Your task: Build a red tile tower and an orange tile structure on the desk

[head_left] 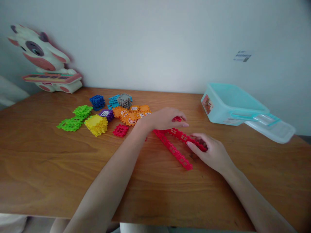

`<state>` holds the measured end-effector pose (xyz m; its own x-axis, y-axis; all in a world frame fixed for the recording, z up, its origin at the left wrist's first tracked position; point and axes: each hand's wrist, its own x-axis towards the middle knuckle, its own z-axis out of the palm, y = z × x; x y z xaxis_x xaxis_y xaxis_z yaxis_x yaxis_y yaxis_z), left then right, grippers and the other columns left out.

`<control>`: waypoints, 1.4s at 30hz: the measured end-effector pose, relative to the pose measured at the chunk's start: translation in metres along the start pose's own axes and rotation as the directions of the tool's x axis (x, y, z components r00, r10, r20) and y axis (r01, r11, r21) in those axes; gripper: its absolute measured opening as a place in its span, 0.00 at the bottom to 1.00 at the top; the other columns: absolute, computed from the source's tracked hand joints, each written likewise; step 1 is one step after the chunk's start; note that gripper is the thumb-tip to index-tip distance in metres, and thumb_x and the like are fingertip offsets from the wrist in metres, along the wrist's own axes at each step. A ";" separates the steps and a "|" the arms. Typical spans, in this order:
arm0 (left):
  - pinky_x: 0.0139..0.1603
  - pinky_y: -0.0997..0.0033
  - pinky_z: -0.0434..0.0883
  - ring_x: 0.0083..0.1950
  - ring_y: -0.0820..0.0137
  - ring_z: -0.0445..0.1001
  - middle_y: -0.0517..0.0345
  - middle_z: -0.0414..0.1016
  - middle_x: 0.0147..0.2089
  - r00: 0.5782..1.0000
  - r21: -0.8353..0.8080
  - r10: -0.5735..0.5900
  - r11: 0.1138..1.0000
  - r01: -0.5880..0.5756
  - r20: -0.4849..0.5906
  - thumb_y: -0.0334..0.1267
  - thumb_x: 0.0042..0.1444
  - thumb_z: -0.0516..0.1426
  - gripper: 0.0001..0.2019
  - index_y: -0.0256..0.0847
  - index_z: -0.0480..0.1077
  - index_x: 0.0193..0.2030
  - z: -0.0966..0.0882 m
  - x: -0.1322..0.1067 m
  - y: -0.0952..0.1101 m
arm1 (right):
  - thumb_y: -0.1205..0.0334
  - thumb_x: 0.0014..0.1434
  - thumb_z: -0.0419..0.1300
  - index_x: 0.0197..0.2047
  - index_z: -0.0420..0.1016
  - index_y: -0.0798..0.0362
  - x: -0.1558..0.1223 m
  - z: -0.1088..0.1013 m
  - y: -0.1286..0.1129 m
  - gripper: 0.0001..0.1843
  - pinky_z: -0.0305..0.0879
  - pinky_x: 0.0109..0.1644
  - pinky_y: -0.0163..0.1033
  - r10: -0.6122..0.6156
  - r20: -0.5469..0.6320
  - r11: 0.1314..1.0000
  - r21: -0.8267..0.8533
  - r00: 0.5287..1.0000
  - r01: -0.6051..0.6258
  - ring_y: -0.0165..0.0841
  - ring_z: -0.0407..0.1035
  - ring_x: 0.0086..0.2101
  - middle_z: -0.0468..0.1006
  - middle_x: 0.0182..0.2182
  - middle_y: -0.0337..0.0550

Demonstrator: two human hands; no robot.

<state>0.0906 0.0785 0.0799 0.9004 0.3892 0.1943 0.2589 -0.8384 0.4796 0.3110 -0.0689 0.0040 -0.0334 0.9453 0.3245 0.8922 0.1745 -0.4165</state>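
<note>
Two strips of joined red square tiles (175,151) lie in a V on the wooden table (73,168). My left hand (165,119) is curled over a loose red tile at the strips' far end. My right hand (211,153) rests on the right-hand strip with its fingers closed over the end tiles. A single red tile (120,130) lies to the left, apart from both hands.
Stacks of tiles sit at the back left: green (75,118), yellow (96,125), blue (97,102), purple (106,114), orange (132,115), cyan and grey (124,100). A pale blue bin with its lid (233,105) stands at the right. A cow-shaped toy (46,61) leans against the wall.
</note>
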 end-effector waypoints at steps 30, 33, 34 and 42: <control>0.62 0.63 0.67 0.59 0.63 0.74 0.48 0.75 0.59 0.957 0.038 0.044 0.999 -0.035 -0.288 0.56 0.72 0.47 0.22 0.40 0.67 0.58 -0.002 0.001 0.077 | 0.65 0.63 0.64 0.40 0.74 0.49 -0.001 -0.010 0.010 0.03 0.75 0.39 0.42 -0.319 -0.648 0.946 -0.178 0.692 0.270 0.37 0.78 0.35 0.81 0.36 0.44; 0.45 0.65 0.69 0.42 0.65 0.76 0.53 0.80 0.41 0.999 0.029 -0.012 0.999 0.013 -0.049 0.60 0.70 0.47 0.26 0.39 0.74 0.44 -0.017 -0.007 0.073 | 0.63 0.64 0.64 0.43 0.75 0.50 -0.002 -0.005 0.014 0.04 0.77 0.39 0.42 -0.194 -0.669 0.980 -0.092 0.718 0.179 0.38 0.79 0.34 0.82 0.36 0.45; 0.41 0.66 0.68 0.38 0.66 0.75 0.54 0.80 0.39 0.997 0.017 -0.032 0.999 0.031 0.069 0.62 0.67 0.50 0.26 0.39 0.75 0.41 -0.020 -0.009 0.072 | 0.62 0.64 0.64 0.45 0.75 0.50 -0.002 -0.003 0.015 0.06 0.77 0.40 0.43 -0.163 -0.676 0.984 -0.063 0.718 0.164 0.38 0.79 0.35 0.83 0.37 0.45; 0.36 0.68 0.66 0.38 0.65 0.77 0.53 0.82 0.40 0.941 0.027 0.054 0.997 -0.067 0.334 0.54 0.56 0.66 0.18 0.39 0.78 0.39 -0.014 -0.006 0.079 | 0.57 0.63 0.65 0.54 0.75 0.50 0.001 0.003 0.025 0.16 0.78 0.46 0.51 -0.015 -0.672 0.993 0.079 0.740 0.091 0.43 0.80 0.40 0.83 0.44 0.51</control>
<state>0.1012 0.0152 0.1286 0.9781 0.1932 -0.0767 0.2071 -0.8726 0.4423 0.3321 -0.0624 -0.0087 0.2647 0.5118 0.8173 0.8472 0.2814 -0.4506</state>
